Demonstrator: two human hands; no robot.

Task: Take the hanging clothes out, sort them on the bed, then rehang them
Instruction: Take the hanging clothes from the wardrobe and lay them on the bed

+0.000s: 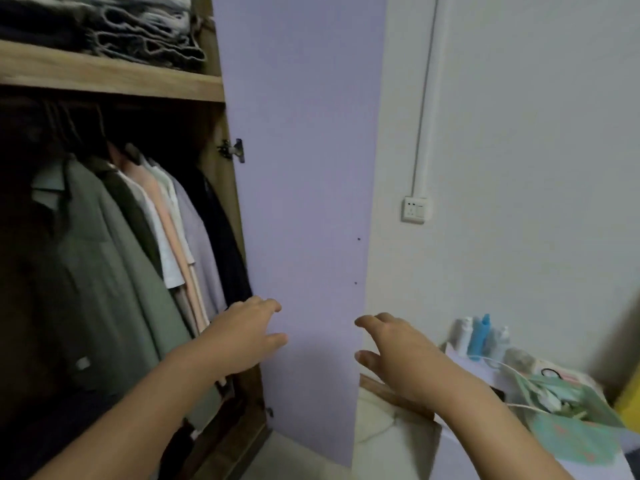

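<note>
Both my left hand (247,327) and right hand (391,344) were empty, fingers loose, by the wardrobe door (304,202); best to lift the hanging clothes (145,237) by their hangers.

The wardrobe shelf (104,72) was wood with a visible grain, matt. On it lay folded clothes (138,32) of thick, rough-looking cloth. Below hung soft cloth garments: a matt grey-green jacket (104,271) on the left and a smooth peach shirt (166,230) further right. The open door (304,168) had a smooth, matt lilac face, with a shiny metal hinge (232,150). Far right, the bottles (479,336) looked like plastic, and the wall socket (414,209) was glossy plastic.
</note>
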